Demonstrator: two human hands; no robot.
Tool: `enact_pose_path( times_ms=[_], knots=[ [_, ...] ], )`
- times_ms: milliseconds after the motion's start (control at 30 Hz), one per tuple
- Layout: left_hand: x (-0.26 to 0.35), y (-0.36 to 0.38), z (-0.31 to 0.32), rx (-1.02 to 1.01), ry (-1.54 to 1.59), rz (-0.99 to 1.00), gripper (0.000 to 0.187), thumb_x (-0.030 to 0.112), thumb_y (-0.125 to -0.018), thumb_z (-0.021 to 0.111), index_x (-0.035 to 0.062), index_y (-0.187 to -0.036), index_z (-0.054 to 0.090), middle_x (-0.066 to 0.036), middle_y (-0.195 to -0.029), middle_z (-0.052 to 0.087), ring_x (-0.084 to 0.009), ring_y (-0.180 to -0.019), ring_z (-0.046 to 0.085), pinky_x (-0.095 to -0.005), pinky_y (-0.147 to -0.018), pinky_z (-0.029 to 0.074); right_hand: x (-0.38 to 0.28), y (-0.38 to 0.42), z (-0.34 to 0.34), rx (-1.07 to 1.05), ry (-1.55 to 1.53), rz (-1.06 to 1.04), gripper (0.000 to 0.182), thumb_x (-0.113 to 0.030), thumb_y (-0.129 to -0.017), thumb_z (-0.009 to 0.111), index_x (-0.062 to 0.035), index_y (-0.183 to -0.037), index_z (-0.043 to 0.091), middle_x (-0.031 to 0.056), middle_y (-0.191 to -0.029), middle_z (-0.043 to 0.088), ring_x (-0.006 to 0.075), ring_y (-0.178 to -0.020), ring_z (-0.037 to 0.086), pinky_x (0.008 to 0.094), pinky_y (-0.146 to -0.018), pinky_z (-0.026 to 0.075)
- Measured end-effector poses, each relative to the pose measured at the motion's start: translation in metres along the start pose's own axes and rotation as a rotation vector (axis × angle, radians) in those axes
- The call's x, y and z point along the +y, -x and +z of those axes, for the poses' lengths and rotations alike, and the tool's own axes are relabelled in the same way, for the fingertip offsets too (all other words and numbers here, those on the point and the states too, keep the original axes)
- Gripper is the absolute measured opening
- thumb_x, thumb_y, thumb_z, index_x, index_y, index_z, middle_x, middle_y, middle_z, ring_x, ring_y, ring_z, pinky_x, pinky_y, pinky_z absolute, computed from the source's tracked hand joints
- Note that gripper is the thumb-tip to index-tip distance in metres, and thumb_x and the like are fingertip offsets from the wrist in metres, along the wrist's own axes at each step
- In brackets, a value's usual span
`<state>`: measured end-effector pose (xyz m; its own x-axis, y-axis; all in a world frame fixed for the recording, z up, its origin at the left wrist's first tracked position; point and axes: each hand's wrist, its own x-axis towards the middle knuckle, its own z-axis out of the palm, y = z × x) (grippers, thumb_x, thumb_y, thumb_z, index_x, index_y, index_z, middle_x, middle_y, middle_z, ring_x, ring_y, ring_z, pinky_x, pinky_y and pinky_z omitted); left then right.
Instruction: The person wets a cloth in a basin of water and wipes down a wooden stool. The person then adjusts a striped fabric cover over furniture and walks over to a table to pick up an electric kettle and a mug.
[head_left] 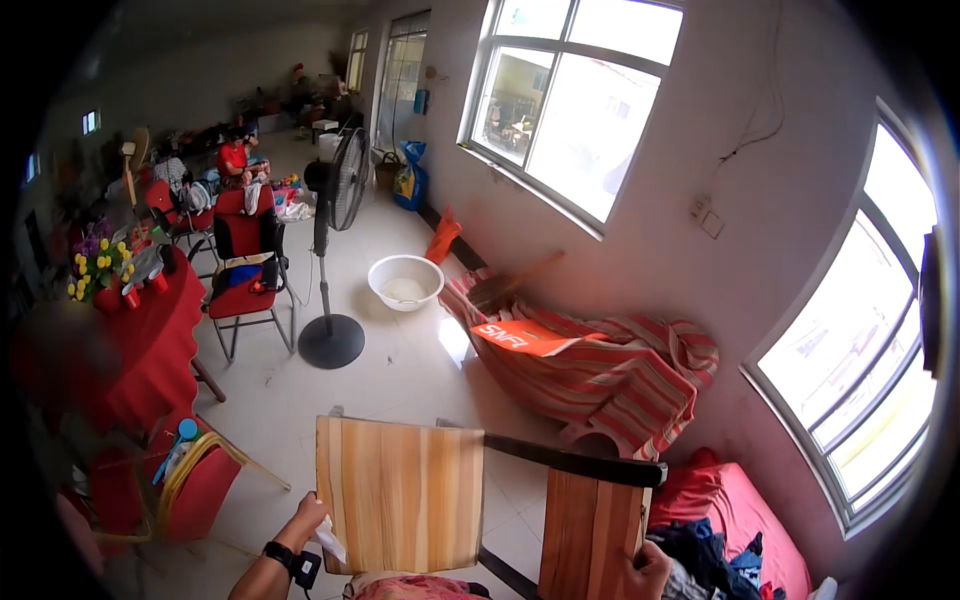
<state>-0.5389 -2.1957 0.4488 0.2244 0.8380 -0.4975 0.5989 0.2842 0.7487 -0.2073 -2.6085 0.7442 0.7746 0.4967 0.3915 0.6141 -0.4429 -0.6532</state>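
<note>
My left hand grips the lower left edge of a light wooden panel held upright in front of me, with a bit of white paper or cloth pinched against it. A black watch sits on that wrist. My right hand holds the lower right edge of a darker wooden panel. A dark bar joins the two panels across the top, like a folding wooden frame or chair.
A striped cloth drapes a low shape by the wall. A white basin and a standing fan stand on the tiled floor. Red chairs and a red-covered table with flowers are at left. A person in red sits far back.
</note>
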Motion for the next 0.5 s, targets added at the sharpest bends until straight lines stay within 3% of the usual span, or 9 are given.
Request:
enact_pose_path(
  times_ms=[33,67,133,167,233,300,367,400,500],
  knots=[
    [0.005,-0.020,0.012,0.035,-0.087,0.009,0.039,0.009,-0.068,0.055,-0.0056,-0.103,0.047,-0.018,-0.088,0.057,-0.0269,-0.077,0.058,-0.0343,-0.061,0.047,0.005,-0.028,0.006,-0.010,-0.007,-0.045,0.030,-0.015,-0.072,0.062,-0.0045,-0.059,0.037,0.0048,-0.051,0.028,0.0133,-0.047,0.029,0.0282,-0.043,0.028],
    [0.081,0.015,0.004,-0.027,0.008,-0.071,0.036,0.009,-0.070,0.051,-0.0062,-0.103,0.046,-0.019,-0.089,0.057,-0.0270,-0.077,0.058,-0.0351,-0.062,0.047,0.007,-0.054,0.006,-0.044,0.009,-0.042,0.030,-0.015,-0.072,0.062,-0.0045,-0.059,0.037,0.0048,-0.051,0.028,0.0133,-0.047,0.029,0.0282,-0.043,0.028],
    [0.135,0.005,0.013,-0.039,0.013,-0.120,0.034,0.008,-0.071,0.050,-0.0063,-0.102,0.047,-0.019,-0.089,0.057,-0.0271,-0.076,0.058,-0.0356,-0.061,0.047,0.014,-0.108,0.020,-0.078,0.114,-0.065,0.016,-0.010,-0.074,0.060,-0.0026,-0.066,0.047,0.0023,-0.052,0.038,0.0106,-0.049,0.036,0.0267,-0.045,0.032],
    [0.148,-0.002,0.008,-0.050,-0.004,-0.138,0.033,0.007,-0.071,0.049,-0.0063,-0.101,0.047,-0.020,-0.089,0.057,-0.0272,-0.076,0.058,-0.0361,-0.061,0.047,0.018,-0.129,0.039,0.004,-0.150,0.159,0.029,-0.006,-0.069,0.063,-0.0038,-0.055,0.038,-0.0078,-0.048,0.032,0.0001,-0.047,0.028,0.0208,-0.039,0.020],
    [0.147,-0.031,0.016,-0.022,-0.012,-0.043,0.031,0.008,-0.069,0.051,-0.0070,-0.096,0.046,-0.016,-0.079,0.054,-0.0228,-0.062,0.055,-0.0350,-0.049,0.044,0.017,-0.173,0.055,-0.043,-0.215,0.217,0.027,-0.005,-0.069,0.062,-0.0040,-0.055,0.039,-0.0083,-0.049,0.034,-0.0002,-0.047,0.029,0.0203,-0.040,0.021],
    [0.158,-0.062,0.027,0.003,-0.025,-0.030,0.032,0.007,-0.069,0.050,-0.0069,-0.098,0.047,-0.016,-0.080,0.055,-0.0230,-0.063,0.055,-0.0345,-0.051,0.044,0.023,-0.211,0.076,-0.041,-0.224,0.253,0.026,-0.005,-0.069,0.061,-0.0043,-0.055,0.039,-0.0079,-0.050,0.035,-0.0001,-0.048,0.030,0.0199,-0.040,0.021],
    [0.181,-0.099,0.030,0.000,-0.043,-0.057,0.032,0.008,-0.071,0.050,-0.0063,-0.099,0.047,-0.016,-0.084,0.056,-0.0239,-0.070,0.056,-0.0350,-0.056,0.045,0.028,-0.249,0.095,-0.155,-0.110,0.234,0.016,-0.014,-0.068,0.064,0.0005,-0.072,0.058,0.0005,-0.051,0.050,0.0058,-0.045,0.044,0.0233,-0.042,0.035],
    [0.194,-0.113,0.040,0.005,-0.033,-0.102,0.032,0.008,-0.072,0.051,-0.0057,-0.101,0.048,-0.016,-0.088,0.057,-0.0248,-0.076,0.057,-0.0354,-0.061,0.046,0.031,-0.271,0.108,-0.144,-0.182,0.244,0.010,-0.006,-0.066,0.063,0.0006,-0.069,0.057,-0.0051,-0.051,0.044,-0.0002,-0.050,0.035,0.0186,-0.041,0.029],
    [0.268,-0.134,0.058,0.065,0.018,-0.129,0.032,0.007,-0.072,0.051,-0.0059,-0.100,0.048,-0.016,-0.088,0.057,-0.0241,-0.075,0.058,-0.0350,-0.059,0.046,0.059,-0.337,0.145,-0.181,-0.177,0.224,0.011,-0.007,-0.066,0.064,0.0008,-0.070,0.057,-0.0052,-0.051,0.044,0.0007,-0.048,0.036,0.0196,-0.041,0.030]
  ],
)
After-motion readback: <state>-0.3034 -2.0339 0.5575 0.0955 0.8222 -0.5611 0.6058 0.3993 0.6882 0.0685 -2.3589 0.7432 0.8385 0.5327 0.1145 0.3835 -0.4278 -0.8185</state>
